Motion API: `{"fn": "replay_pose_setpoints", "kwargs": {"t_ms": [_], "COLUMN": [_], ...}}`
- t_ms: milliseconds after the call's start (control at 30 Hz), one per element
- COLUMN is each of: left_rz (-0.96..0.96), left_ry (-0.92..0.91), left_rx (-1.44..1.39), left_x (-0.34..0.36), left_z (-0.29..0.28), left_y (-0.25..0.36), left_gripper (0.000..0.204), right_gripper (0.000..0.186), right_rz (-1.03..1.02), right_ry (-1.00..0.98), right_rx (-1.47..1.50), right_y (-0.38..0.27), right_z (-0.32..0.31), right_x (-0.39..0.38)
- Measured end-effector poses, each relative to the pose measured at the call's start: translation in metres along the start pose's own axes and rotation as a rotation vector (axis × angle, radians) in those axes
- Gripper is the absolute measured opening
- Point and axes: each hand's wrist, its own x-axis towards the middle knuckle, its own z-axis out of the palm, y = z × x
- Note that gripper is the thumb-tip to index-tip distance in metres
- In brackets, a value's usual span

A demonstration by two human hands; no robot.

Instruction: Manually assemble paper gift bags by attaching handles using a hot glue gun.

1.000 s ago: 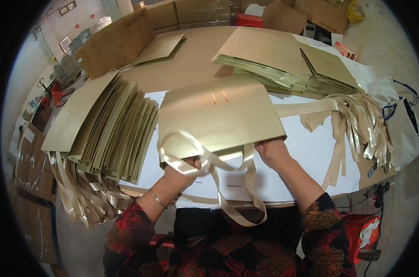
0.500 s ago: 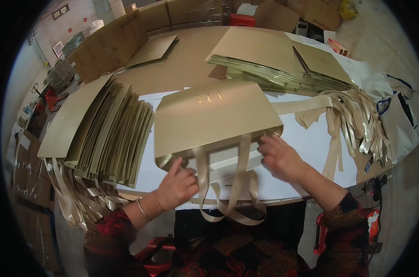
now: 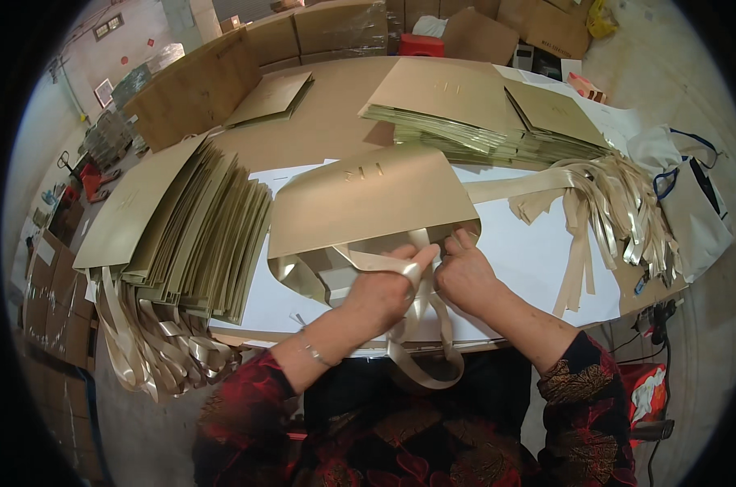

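A gold paper bag [image 3: 368,207] lies in front of me, its mouth toward me and widened, with cream ribbon handles [image 3: 421,365] hanging over the table's near edge. My left hand [image 3: 380,296] is closed on a ribbon at the middle of the mouth. Beside it, my right hand [image 3: 461,272] is closed at the bag's right part; what its fingertips grip, if anything, is hidden. To the left stand many gold bags [image 3: 149,219] packed together, their ribbons trailing down. Loose cream ribbons [image 3: 619,219] are heaped on the right.
Flat stacks of gold bags [image 3: 433,89] and a smaller pile [image 3: 271,101] lie at the back of the paper-covered table [image 3: 335,89]. A cardboard box [image 3: 181,89] stands behind at left. A white bag [image 3: 684,219] sits at the right edge, and a red object [image 3: 644,398] is below.
Both hands have moved inward to the middle of the bag's opening; my left hand has travelled right and taken hold of ribbon. The bag's opening has widened at the left.
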Motion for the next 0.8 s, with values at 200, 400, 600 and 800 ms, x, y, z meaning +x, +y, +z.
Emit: {"fn": "replay_pose_setpoints", "kwargs": {"t_ms": [200, 400, 600, 800], "left_rz": [-0.638, -0.701, -0.459, 0.009], "left_ry": [0.12, 0.359, 0.126, 0.054], "left_rx": [-0.975, -1.25, -0.92, -0.141], "left_x": [-0.012, -0.015, -0.024, -0.017], "left_z": [0.07, 0.071, 0.074, 0.08], "left_y": [-0.067, -0.059, -0.053, -0.045], "left_gripper": [0.021, 0.018, 0.046, 0.031], "right_gripper": [0.034, 0.039, 0.022, 0.029], "right_rz": [0.009, -0.092, -0.11, 0.589], "right_ry": [0.004, 0.39, 0.189, 0.119], "right_rx": [-0.131, 0.068, 1.234, 1.645], "right_y": [-0.007, -0.009, 0.016, 0.105], "right_z": [0.002, -0.049, -0.143, -0.168], "right_x": [0.005, 0.001, 0.041, 0.194]}}
